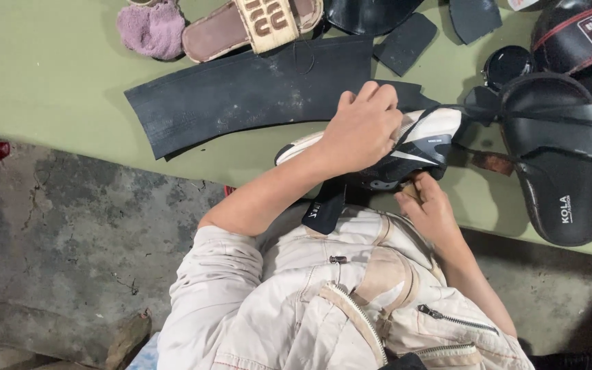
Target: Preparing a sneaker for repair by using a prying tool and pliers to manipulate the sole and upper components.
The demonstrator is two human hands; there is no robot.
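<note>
A black and white sports shoe (425, 140) lies on its side at the near edge of a green table (49, 75). My left hand (363, 127) is closed over the shoe's upper and pins it down. My right hand (429, 205) is under the shoe's near side, its fingers pinched on a small brown tool pressed against the sole edge. A black strap hangs from the shoe toward my lap.
A long black rubber sheet (248, 92) lies behind the shoe. Black slides (560, 154) sit at the right, a brown sandal (248, 24) and purple cloth (152, 29) at the back. Small black rubber cut-offs (405, 42) lie nearby. Concrete floor (56, 226) lies below.
</note>
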